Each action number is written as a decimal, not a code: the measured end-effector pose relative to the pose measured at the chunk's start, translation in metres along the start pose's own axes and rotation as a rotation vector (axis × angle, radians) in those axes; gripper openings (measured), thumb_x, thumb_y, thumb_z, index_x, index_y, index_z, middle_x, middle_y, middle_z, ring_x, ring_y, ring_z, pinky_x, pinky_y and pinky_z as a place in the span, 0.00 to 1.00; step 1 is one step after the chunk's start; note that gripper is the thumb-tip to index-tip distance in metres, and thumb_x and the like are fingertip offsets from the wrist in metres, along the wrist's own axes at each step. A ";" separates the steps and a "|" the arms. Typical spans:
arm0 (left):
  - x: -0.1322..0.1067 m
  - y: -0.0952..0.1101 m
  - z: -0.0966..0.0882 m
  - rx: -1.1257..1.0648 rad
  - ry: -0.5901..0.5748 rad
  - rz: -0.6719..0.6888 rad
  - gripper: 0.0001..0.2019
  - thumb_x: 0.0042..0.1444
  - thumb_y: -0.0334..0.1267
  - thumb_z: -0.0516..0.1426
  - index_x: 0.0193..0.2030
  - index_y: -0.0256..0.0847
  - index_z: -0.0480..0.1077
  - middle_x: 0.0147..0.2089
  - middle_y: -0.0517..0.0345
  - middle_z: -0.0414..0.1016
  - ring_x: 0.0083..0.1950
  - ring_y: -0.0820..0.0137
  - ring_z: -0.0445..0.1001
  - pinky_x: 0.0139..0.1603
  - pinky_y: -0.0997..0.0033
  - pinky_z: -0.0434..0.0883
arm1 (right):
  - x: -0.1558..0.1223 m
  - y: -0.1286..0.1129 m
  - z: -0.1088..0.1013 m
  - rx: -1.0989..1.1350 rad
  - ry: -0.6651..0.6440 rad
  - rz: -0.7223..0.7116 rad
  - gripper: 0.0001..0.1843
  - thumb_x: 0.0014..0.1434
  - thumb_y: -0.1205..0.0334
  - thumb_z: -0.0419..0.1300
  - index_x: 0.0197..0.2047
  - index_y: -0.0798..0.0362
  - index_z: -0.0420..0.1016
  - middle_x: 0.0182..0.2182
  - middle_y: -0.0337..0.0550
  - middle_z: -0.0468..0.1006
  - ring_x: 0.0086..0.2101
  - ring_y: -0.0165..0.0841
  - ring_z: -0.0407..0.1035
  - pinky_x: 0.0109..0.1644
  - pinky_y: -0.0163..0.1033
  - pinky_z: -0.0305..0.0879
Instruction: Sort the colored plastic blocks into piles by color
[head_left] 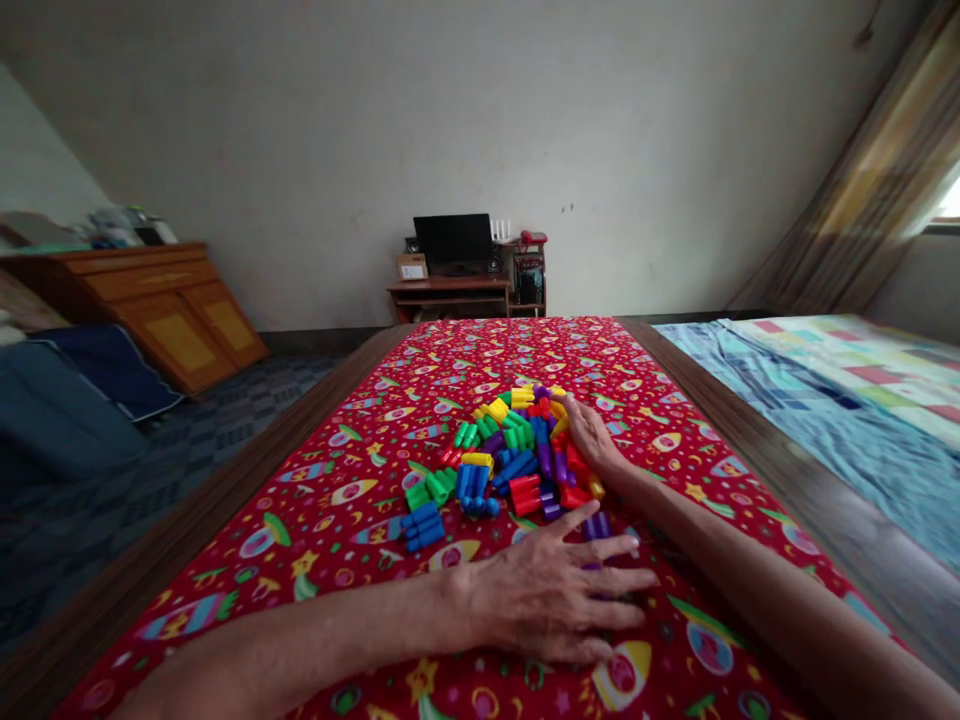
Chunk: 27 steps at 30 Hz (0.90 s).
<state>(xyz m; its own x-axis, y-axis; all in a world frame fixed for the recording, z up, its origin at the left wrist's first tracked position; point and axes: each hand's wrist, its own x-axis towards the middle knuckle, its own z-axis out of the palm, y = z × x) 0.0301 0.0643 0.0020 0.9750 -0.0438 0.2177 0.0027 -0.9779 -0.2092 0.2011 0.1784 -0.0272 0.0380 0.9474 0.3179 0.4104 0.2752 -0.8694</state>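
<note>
A heap of small plastic building blocks [510, 455] in red, yellow, green, blue and purple lies on a red patterned tablecloth [315, 500]. My left hand [559, 595] rests flat on the cloth just in front of the heap, fingers spread and pointing right, with a purple block [598, 524] partly under the fingertips. My right hand [592, 435] lies against the heap's right side, fingers stretched toward the far blocks, touching red and yellow pieces. Neither hand grips anything.
The cloth covers a long wooden table [742, 410]. A bed with a patchwork sheet [847, 400] stands to the right, a wooden cabinet [165, 310] to the left, and a desk with a monitor [454, 245] by the far wall.
</note>
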 end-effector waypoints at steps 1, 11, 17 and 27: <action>0.003 -0.001 0.003 0.015 0.012 -0.009 0.15 0.66 0.47 0.50 0.53 0.47 0.71 0.65 0.60 0.67 0.71 0.63 0.54 0.72 0.50 0.48 | -0.005 -0.007 0.003 0.010 -0.018 -0.008 0.34 0.66 0.40 0.39 0.55 0.53 0.75 0.49 0.48 0.79 0.52 0.43 0.71 0.57 0.47 0.64; -0.047 -0.050 0.004 0.046 0.004 -0.255 0.12 0.65 0.42 0.52 0.53 0.45 0.70 0.63 0.54 0.69 0.68 0.62 0.59 0.73 0.46 0.38 | -0.006 -0.009 0.001 0.131 -0.003 -0.012 0.37 0.63 0.34 0.41 0.55 0.52 0.74 0.54 0.50 0.76 0.55 0.42 0.68 0.62 0.48 0.61; -0.084 -0.058 -0.002 0.024 0.019 -0.379 0.15 0.68 0.42 0.49 0.58 0.47 0.65 0.69 0.56 0.61 0.71 0.63 0.54 0.73 0.47 0.41 | -0.021 -0.004 0.017 0.022 -0.053 -0.116 0.36 0.63 0.35 0.42 0.60 0.51 0.70 0.61 0.50 0.69 0.62 0.42 0.59 0.67 0.51 0.51; -0.133 -0.079 0.002 -0.079 0.310 -0.842 0.20 0.69 0.43 0.42 0.64 0.45 0.60 0.70 0.52 0.58 0.71 0.61 0.54 0.72 0.50 0.50 | 0.020 -0.001 -0.018 -0.055 0.069 -0.111 0.35 0.65 0.38 0.39 0.57 0.52 0.73 0.56 0.51 0.74 0.59 0.43 0.64 0.63 0.49 0.57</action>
<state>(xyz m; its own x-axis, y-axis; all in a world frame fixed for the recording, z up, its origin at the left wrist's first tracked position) -0.0996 0.1477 -0.0120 0.5534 0.6512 0.5193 0.6624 -0.7221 0.1995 0.2180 0.1946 -0.0130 0.0512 0.8978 0.4373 0.4650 0.3661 -0.8061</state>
